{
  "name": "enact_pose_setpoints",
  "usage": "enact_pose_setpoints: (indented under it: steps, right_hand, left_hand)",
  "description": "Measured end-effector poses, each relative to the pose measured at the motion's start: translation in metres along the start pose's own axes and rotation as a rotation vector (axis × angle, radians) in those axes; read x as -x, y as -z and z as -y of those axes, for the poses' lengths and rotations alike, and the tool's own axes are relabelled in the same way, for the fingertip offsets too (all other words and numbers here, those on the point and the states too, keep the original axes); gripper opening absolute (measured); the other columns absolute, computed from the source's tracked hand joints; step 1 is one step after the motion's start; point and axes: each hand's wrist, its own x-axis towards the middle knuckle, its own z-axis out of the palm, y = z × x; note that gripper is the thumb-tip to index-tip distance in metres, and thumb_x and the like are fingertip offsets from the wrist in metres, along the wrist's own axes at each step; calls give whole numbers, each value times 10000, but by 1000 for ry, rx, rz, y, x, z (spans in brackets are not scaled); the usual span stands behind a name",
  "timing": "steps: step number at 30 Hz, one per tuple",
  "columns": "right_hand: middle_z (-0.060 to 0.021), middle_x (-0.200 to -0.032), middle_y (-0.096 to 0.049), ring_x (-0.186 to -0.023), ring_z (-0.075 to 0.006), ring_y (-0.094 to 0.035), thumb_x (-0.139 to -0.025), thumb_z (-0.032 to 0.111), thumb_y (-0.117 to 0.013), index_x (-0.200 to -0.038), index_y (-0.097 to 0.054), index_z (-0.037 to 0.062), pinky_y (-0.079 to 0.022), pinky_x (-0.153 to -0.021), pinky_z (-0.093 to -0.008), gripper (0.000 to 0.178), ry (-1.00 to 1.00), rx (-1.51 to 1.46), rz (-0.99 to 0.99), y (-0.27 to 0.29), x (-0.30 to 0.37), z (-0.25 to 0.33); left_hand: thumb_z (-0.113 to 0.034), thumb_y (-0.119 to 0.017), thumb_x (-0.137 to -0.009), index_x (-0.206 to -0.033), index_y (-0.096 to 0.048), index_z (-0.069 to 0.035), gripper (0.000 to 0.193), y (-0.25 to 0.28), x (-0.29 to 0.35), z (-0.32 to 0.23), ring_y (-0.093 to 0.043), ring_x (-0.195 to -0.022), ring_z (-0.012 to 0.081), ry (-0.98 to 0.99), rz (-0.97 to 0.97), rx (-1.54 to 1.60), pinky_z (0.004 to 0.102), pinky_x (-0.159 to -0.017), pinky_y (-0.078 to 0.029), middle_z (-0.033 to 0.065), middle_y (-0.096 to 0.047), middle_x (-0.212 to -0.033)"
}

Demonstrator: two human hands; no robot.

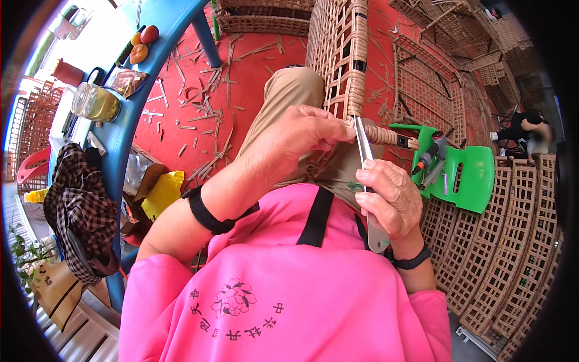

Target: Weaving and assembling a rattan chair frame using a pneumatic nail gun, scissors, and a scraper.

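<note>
A tan woven wicker panel [347, 66] with a wrapped rim stands upright before me, its lower corner between my knees. At that corner my left hand [316, 130] is closed in a pinch on the wicker edge. My right hand [389, 196] is wrapped round long metal tweezers [363, 145], whose narrow tips touch the corner beside my left fingertips. The rounded end of the tweezers shows below my right palm. A wrapped wicker bar [383, 136] runs right from the corner. What lies exactly between my left fingers is hidden.
A green plastic stool [470, 181] with a power tool [433, 154] on it stands at right. Woven panels [506, 235] lie beyond. Cut strips [211, 114] litter the red floor. On the left, a blue table [142, 66] bears a glass jar [96, 102], fruit and a checked cloth [78, 211].
</note>
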Motion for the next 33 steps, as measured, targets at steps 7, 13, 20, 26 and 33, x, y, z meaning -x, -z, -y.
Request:
enact_pose_setpoints:
  steps: [7, 13, 20, 26, 33]
  right_hand:
    - [-130, -1116, -671, -1019, -325, -691, -780, 74, -767, -996, -615, 82, -589, -831, -413, 264, -8, -47, -29, 0, -1, -1]
    - [-127, -1101, -681, -1012, -322, -698, -757, 53, -766, -976, -625, 85, -590, -819, -397, 262, -48, -59, -64, 4, -1, 1]
    - [-140, -1033, -702, -939, -328, -723, -717, -56, -745, -987, -607, 47, -606, -778, -388, 320, -120, -197, -180, 15, -6, -5]
    - [-133, -1093, -677, -989, -311, -707, -773, -7, -740, -1020, -602, 68, -595, -828, -399, 293, -15, -73, -103, 8, -2, -1]
    - [-136, -1136, -662, -1046, -310, -679, -816, 65, -742, -1037, -586, 83, -592, -847, -412, 271, 72, 40, -119, -13, 16, -5]
  left_hand:
    - [-212, -757, -839, -801, -747, -61, 156, 7, -15, -29, -546, -698, 75, 118, 18, -284, 241, -638, -430, -24, -642, -734]
    - [-195, -796, -800, -830, -777, -89, 112, 1, -27, -49, -565, -683, 55, 153, -6, -627, 210, -644, -462, -37, -669, -731]
    - [-183, -822, -779, -816, -733, -5, 202, -8, -6, -41, -574, -674, 84, -397, -171, -1045, 269, -604, -465, 40, -697, -742]
    - [-135, -807, -778, -840, -697, -27, 165, -8, 8, -6, -633, -736, 169, -781, -247, -1008, 332, -682, -504, 47, -676, -784]
    - [-127, -796, -778, -962, -661, -57, 239, -1, 4, 17, -628, -856, 283, -1062, -211, -1100, 380, -754, -498, 93, -636, -894]
